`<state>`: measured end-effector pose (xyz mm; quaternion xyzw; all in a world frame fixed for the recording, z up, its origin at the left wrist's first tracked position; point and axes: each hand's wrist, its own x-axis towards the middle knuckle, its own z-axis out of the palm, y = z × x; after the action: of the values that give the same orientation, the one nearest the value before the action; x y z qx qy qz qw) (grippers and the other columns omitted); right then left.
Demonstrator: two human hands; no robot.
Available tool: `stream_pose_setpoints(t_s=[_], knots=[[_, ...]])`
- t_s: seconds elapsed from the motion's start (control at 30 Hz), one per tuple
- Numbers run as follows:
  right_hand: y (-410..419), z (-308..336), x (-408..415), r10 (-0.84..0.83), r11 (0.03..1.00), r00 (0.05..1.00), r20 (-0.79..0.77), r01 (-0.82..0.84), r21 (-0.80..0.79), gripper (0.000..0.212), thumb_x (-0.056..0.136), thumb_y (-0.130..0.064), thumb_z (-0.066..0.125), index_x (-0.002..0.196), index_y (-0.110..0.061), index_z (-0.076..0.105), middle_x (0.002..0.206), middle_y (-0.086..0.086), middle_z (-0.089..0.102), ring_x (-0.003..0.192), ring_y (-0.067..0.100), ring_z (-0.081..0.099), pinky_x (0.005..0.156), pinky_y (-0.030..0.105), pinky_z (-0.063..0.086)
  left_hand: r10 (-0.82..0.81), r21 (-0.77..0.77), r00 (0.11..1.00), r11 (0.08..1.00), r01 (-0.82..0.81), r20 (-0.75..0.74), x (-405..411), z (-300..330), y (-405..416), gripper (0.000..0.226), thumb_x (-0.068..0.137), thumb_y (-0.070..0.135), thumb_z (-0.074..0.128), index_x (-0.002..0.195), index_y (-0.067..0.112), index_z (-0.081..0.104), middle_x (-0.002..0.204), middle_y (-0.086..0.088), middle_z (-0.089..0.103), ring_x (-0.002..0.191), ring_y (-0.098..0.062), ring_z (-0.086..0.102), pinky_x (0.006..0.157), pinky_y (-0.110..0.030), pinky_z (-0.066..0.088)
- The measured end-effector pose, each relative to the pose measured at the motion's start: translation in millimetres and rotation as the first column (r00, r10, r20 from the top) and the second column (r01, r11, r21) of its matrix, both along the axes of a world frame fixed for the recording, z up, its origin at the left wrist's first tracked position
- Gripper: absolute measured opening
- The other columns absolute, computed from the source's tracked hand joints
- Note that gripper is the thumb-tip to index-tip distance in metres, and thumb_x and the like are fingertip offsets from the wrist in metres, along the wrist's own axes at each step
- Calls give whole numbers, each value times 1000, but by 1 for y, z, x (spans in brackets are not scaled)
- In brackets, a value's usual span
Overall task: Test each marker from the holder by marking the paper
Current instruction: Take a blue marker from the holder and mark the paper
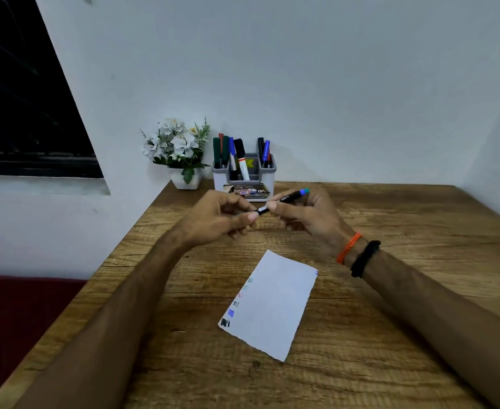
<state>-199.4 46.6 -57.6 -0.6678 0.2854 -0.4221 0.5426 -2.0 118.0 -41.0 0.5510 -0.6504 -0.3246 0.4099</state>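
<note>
The wooden table carries everything. On it, nearer the person than the holder, lies the paper, small colour marks down its left edge. The holder, full of pens, stands at the far edge by a flower pot. Between holder and paper, above the table, the right hand grasps a black marker; the left hand pinches its near end

On the bench, the paper lies at centre. The holder stands at 12 o'clock from it against the wall, markers inside. The flower pot sits just beside the holder, at its 9 o'clock.
</note>
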Motion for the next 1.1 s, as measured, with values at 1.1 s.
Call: stream_pose_setpoints(t_s=[1.1], knots=[[3, -5, 5, 167, 985, 982, 85, -170, 26, 16, 78, -21, 72, 74, -7, 66, 72, 15, 64, 53, 11, 54, 52, 24, 44, 15, -214, 945, 975, 59, 328, -15, -15, -4, 35, 86, 55, 57, 101, 25, 68, 91, 6, 71, 79, -14, 65, 72, -44, 54]])
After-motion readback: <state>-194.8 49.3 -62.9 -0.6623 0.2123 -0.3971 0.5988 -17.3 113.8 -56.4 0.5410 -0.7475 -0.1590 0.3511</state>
